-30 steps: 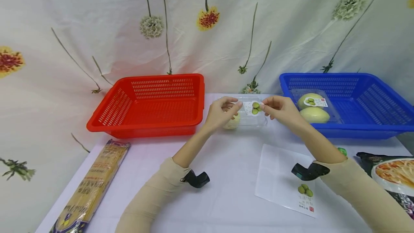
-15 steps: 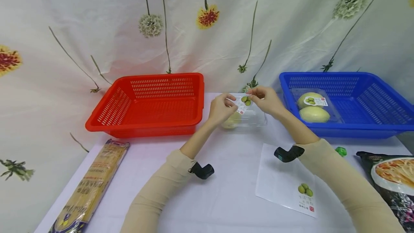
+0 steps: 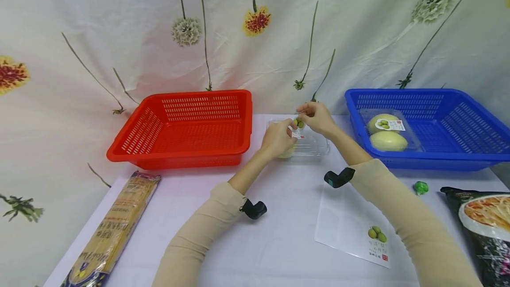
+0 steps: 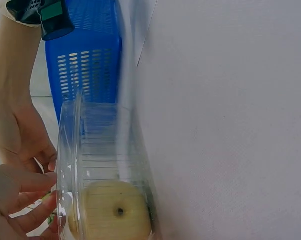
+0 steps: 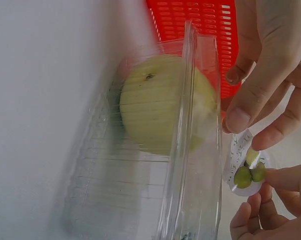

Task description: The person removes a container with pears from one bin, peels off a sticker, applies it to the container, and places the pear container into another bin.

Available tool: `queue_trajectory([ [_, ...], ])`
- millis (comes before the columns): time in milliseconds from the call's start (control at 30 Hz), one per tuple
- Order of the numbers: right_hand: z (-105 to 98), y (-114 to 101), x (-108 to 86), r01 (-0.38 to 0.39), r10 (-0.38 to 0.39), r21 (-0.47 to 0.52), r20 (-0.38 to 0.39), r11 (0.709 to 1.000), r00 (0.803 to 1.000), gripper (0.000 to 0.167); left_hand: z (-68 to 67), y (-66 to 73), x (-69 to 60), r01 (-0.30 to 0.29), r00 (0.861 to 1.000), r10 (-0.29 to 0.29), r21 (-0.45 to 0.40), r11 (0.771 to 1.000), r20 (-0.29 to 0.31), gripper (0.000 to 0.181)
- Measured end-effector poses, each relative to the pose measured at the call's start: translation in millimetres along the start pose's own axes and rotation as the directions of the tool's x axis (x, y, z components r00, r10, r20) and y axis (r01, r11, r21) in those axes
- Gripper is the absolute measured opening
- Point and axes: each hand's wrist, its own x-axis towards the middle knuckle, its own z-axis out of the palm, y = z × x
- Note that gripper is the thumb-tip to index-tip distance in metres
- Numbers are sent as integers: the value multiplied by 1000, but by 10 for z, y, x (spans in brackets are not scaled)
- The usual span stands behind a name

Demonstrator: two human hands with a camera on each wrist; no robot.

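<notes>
A label sticker with a green fruit print (image 5: pixel 245 175) is held above a clear plastic clamshell box (image 3: pixel 314 145). My right hand (image 3: pixel 317 118) pinches its printed end between thumb and finger. My left hand (image 3: pixel 277 138) has its thumb and finger at the other end and seems to pinch it there; its fingers cover part of the print. Inside the box at its left side lies a pale yellow melon (image 5: pixel 155 105). The lid looks closed, and the sticker appears bent and apart from it in the right wrist view.
A red basket (image 3: pixel 187 163) stands left, and a blue basket (image 3: pixel 438 163) right, holding another labelled box of pale melons (image 3: pixel 388 141). A printed white sheet (image 3: pixel 346 220), a green crumpled thing (image 3: pixel 420 188), a dark food bag (image 3: pixel 486 225) and a noodle packet (image 3: pixel 115 225) lie nearer.
My right hand has moved left and slightly away from me with the sticker end, turning the sticker from level to slanted. My left hand has shifted slightly right, its fingers now over the sticker.
</notes>
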Motion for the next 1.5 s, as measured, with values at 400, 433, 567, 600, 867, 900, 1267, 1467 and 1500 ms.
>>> queue_trajectory([
  [400, 25, 70, 0, -24, 24, 12, 32, 1000, 999, 22, -27, -22, 33, -116, 991, 112, 50, 992, 69, 20],
  [433, 31, 83, 7, -25, 25, 10, 29, 1000, 999, 22, -25, -22, 41, -110, 991, 105, 65, 992, 79, 20],
  [567, 44, 111, 15, -26, 26, 6, 25, 1000, 999, 21, -15, -9, 61, -88, 991, 76, 110, 990, 107, 23],
  [600, 45, 110, 11, -26, 26, 5, 25, 1000, 999, 21, -11, -6, 64, -83, 992, 70, 128, 988, 107, 24],
  [867, 74, 124, -12, 3, -2, -44, 17, 999, 1000, 25, 2, 20, 75, -34, 996, 19, 187, 982, 86, 33],
  [900, 79, 127, -19, 5, -4, -55, 14, 998, 1000, 28, 1, 22, 77, -27, 997, 12, 185, 982, 81, 33],
  [1267, 109, 175, -113, 84, -71, -187, 71, 979, 995, 32, -18, -8, 109, 82, 994, -96, 239, 968, 49, 30],
  [1467, 86, 173, -136, 110, -75, -267, 136, 957, 988, 30, -25, -69, 122, 99, 990, -120, 240, 966, 74, 39],
  [1500, 82, 171, -142, 119, -80, -283, 145, 952, 986, 30, -22, -85, 123, 106, 988, -128, 229, 968, 85, 40],
])
